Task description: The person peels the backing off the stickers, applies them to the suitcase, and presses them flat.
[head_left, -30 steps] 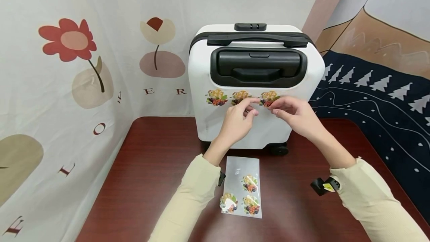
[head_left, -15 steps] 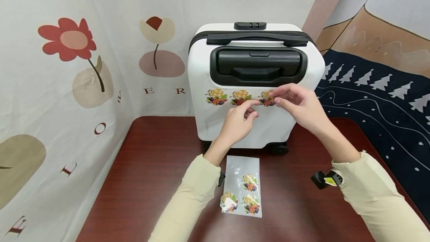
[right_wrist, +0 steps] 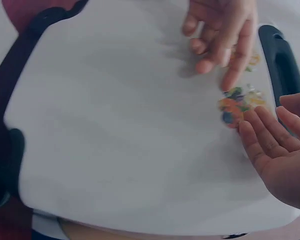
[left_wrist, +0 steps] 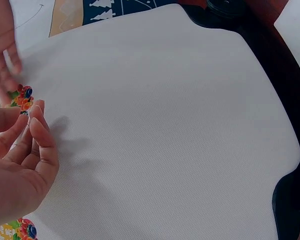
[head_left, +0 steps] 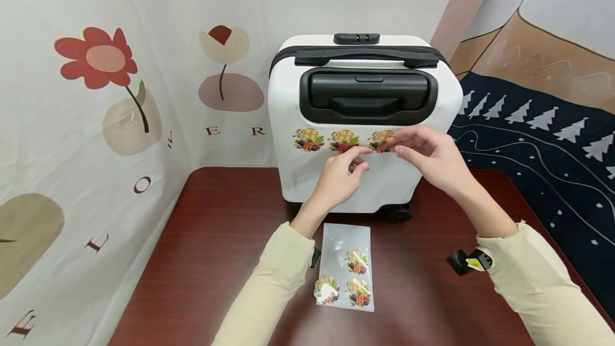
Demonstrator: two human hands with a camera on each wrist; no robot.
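A white suitcase point(head_left: 307, 175) has three fruit-pattern stickers in a row below its black handle recess. On the right sticker point(head_left: 379, 140), my left hand point(head_left: 340, 175) has its index fingertip at the lower left edge, its other fingers loosely bent. My right hand point(head_left: 439, 162) reaches that same sticker from the right, fingertips over its right edge and thumb apart below. The right wrist view shows these relaxed fingers point(right_wrist: 260, 132) lying along the sticker point(right_wrist: 235, 107). The middle sticker point(head_left: 343, 138) and left sticker point(head_left: 309, 139) lie flat on the shell.
A pale sticker sheet point(head_left: 336, 244) with three more fruit stickers lies on the dark red table point(head_left: 216, 260) in front of the suitcase. Black wheels point(head_left: 397, 212) are under its base. Printed curtains point(head_left: 168, 41) hang behind and to the sides.
My right hand has lifted from the sticker's lower right edge to its upper right, then slid slightly down, its fingers straighter. The left hand stays nearly in place.
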